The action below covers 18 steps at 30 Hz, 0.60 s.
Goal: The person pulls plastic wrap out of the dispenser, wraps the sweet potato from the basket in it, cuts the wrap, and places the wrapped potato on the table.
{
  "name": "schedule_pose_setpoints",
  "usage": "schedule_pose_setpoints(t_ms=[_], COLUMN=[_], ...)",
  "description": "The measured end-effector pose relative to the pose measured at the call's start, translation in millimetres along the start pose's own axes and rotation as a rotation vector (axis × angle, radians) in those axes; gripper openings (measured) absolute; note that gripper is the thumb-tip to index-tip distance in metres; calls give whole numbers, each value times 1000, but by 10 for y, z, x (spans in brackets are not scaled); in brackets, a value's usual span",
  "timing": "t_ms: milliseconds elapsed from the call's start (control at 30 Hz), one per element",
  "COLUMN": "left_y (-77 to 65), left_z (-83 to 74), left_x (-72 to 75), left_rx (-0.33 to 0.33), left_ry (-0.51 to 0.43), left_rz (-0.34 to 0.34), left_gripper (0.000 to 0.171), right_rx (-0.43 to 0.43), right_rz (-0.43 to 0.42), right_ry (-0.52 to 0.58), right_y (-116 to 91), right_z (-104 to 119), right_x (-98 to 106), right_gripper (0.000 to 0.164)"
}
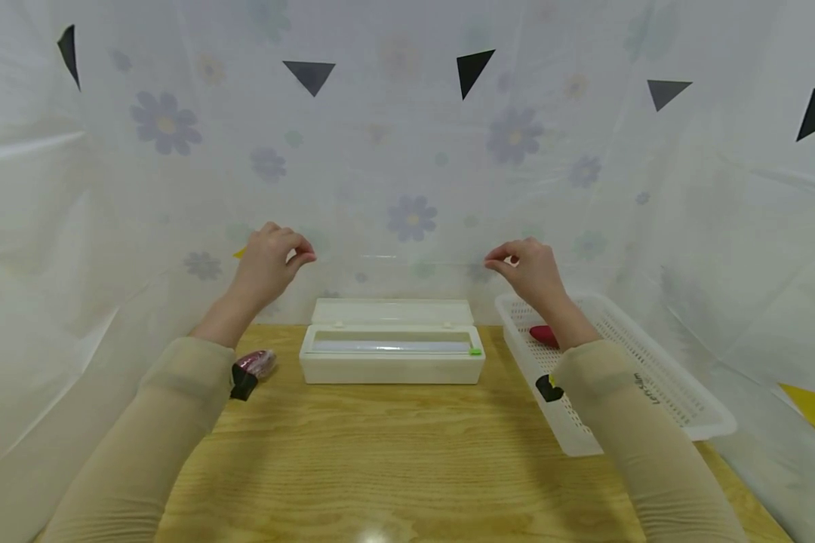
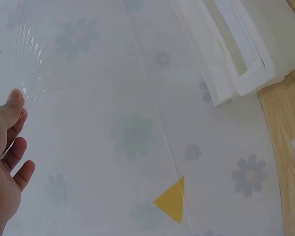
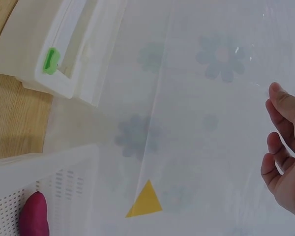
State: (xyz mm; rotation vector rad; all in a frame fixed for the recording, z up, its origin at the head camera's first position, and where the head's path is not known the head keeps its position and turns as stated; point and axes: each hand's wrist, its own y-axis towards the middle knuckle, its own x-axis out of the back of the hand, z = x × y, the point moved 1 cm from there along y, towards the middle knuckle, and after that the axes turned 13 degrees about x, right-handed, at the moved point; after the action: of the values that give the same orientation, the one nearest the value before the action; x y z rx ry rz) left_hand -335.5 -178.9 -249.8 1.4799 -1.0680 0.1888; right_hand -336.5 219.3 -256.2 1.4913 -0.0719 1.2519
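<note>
Clear cling film (image 2: 32, 54) is stretched between the two hands, raised behind the white cling film dispenser (image 1: 392, 369). The left hand (image 1: 266, 259) pinches one corner between thumb and forefinger; creases fan out from the pinch in the left wrist view. At the other side, the right hand (image 1: 530, 273) pinches the film with thumb and forefinger, its other fingers loosely bent. The dispenser's lid (image 1: 392, 311) stands open at the back, with a roll (image 1: 390, 347) inside and a green slide cutter (image 1: 475, 351) at its right end. The film's lower extent is too transparent to trace.
Right of the dispenser stands a white perforated basket (image 1: 709, 428) with a red-purple sweet potato (image 3: 33, 216) in it. A film-wrapped purple item (image 1: 258, 363) lies on the wooden table (image 1: 380, 452) by the left forearm. A flowered plastic curtain (image 1: 407, 136) hangs behind and at both sides.
</note>
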Motion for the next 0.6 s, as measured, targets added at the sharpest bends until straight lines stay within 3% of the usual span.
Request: schedule_pose_setpoints(t_ms=[600], left_y=[47], left_z=[-57], left_x=[105], left_rx=[3], left_ry=[-3], left_rz=[-16], left_gripper=[13], right_rx=[62], right_rz=[-81], right_ry=[-19], right_y=[61], right_z=[30], right_x=[69], right_gripper=[13])
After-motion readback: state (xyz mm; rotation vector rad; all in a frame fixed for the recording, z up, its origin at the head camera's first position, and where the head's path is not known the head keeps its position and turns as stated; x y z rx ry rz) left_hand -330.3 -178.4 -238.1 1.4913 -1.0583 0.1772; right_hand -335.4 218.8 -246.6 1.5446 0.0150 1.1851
